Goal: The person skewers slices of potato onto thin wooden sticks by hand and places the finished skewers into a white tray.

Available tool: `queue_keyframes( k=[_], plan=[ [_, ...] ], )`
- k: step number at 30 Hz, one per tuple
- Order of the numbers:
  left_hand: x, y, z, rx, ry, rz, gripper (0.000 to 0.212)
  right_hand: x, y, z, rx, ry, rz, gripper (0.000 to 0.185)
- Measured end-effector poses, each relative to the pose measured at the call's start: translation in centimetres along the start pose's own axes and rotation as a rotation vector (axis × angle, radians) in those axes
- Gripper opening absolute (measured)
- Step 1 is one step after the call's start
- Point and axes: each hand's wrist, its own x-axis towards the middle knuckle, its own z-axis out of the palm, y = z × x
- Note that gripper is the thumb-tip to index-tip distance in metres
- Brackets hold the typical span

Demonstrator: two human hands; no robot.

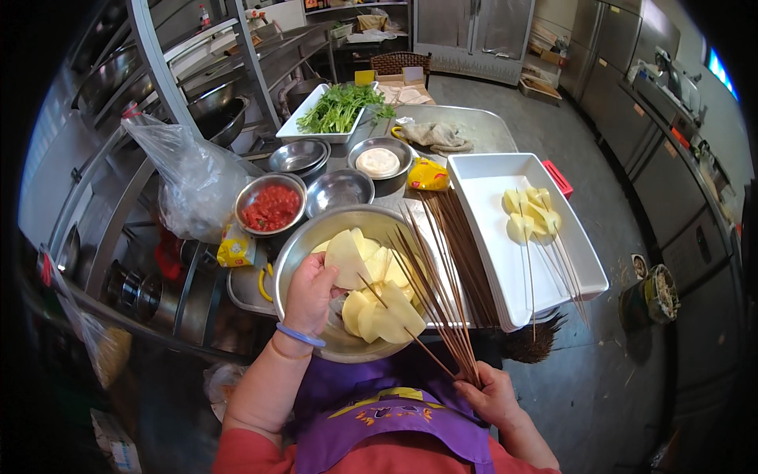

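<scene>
My left hand (312, 291) pinches a thin pale yellow slice (347, 256), probably potato, over a steel bowl (285, 260) holding many such slices. My right hand (490, 392) grips a fan of thin brown skewers (453, 329) near the purple apron. One of these skewers runs through a folded slice (402, 314) at the bowl's near side, its tip by the slice in my left hand. More loose skewers (468, 260) lie between the bowl and a white tray (568, 266). Skewered slices (531, 214) rest in that tray, their sticks over its near edge.
Beyond the bowl stand a bowl of red chopped food (271, 207), empty steel bowls (340, 192), a bowl with a pale round piece (378, 162) and a tray of leafy greens (339, 109). A plastic bag (192, 183) hangs at left by the metal rack (166, 71). A red basket (556, 179) adjoins the white tray.
</scene>
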Motion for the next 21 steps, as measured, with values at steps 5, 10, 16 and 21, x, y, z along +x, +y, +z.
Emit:
queue_keyframes(
  k=[5, 10, 16, 21],
  plan=[
    [0.0, 0.6, 0.5, -0.167, 0.025, 0.06, 0.031, 0.4, -0.3, 0.4, 0.015, -0.024, -0.056, 0.009],
    [-0.1, 0.1, 0.6, -0.266, -0.015, 0.043, 0.029, 0.5, 0.4, 0.4, 0.034, -0.032, -0.025, 0.01],
    [-0.3, -1.1, 1.8, -0.294, 0.001, 0.129, 0.031, 0.6, 0.3, 1.2, -0.026, 0.077, -0.094, 0.01],
    [-0.8, -1.2, 2.4, -0.368, 0.018, 0.059, 0.031, 1.6, 0.2, 2.5, 0.026, 0.12, -0.22, 0.01]
  ],
)
